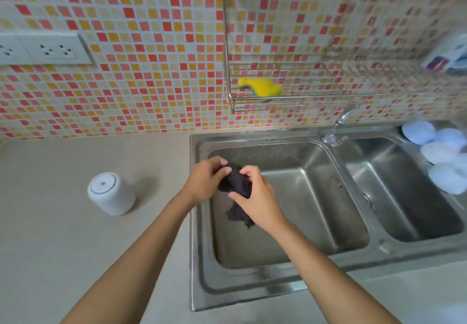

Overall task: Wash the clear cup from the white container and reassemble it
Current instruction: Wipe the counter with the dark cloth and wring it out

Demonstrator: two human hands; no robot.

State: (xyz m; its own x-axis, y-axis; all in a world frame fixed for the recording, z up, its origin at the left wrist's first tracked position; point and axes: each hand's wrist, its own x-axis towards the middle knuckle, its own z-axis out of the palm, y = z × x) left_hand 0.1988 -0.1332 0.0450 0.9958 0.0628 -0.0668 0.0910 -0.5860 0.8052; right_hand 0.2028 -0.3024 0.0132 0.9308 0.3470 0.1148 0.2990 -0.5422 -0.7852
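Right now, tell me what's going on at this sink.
A person holds a dark cloth in both hands over the left basin of the sink: left hand and right hand both grip it. The white container stands untouched on the counter to the left. No clear cup shows; the cloth may hide it.

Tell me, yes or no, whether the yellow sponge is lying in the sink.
No, the yellow sponge sits in the wire rack on the wall above the sink.

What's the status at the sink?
Both hands, left and right, grip dark cloth over sink. White container on counter. Clear cup not visible.
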